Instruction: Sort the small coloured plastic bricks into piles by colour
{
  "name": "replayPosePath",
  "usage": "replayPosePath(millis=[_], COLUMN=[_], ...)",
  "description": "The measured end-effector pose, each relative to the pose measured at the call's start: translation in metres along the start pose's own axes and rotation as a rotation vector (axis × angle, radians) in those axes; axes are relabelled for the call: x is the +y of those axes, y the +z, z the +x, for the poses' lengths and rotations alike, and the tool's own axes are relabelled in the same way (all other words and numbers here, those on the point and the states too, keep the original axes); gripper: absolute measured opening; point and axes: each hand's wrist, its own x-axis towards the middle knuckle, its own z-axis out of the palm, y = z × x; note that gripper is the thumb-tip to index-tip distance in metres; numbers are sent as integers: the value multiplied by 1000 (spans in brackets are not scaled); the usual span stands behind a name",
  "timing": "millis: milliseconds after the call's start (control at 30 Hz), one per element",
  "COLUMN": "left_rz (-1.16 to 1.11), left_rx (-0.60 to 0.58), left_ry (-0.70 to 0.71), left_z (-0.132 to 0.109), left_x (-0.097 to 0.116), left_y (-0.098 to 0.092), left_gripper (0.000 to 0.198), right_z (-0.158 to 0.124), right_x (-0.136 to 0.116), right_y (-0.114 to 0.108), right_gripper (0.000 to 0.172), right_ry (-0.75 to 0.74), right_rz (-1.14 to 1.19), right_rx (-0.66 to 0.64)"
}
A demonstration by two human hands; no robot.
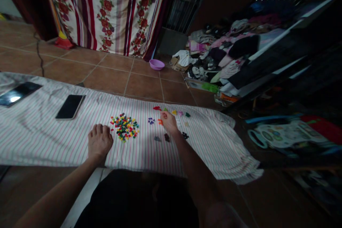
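My left hand point(100, 141) rests palm down on the striped cloth, holding nothing that shows. Just right of it lies a mixed pile of small coloured pieces point(125, 127). Over the sorted groups, my right hand point(168, 120) has its fingers pinched together; whatever is between them is too small to make out. Around that hand are little heaps of red pieces point(157, 108), green pieces point(165, 109), yellow pieces point(174, 112), purple-blue pieces point(151, 121), orange pieces point(160, 122), grey pieces point(157, 138), brown pieces point(167, 137) and black pieces point(185, 135). The right hand partly covers this area.
A phone point(70, 107) and a dark tablet-like device point(20, 93) lie on the cloth point(213, 142) at left. Beyond it, a purple basin point(156, 65) sits on the tiled floor before a floral curtain point(107, 10). Heaped clothes point(221, 50) fill the back right.
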Motion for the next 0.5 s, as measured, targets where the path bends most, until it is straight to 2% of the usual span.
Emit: replayPosePath(millis=[133,233,500], left_rz=[19,22,4], left_rx=[3,5,1], left_ry=[3,7,-8], left_z=[0,0,0], left_x=[0,0,1], left_y=[-1,0,2], left_gripper=[24,23,24], right_z=[20,28,37], right_x=[42,67,107], right_y=[-25,-41,-60], right_gripper=[25,26,20], right_ry=[116,189,270], right_rz=[-81,-111,-167], right_rx=[132,171,215])
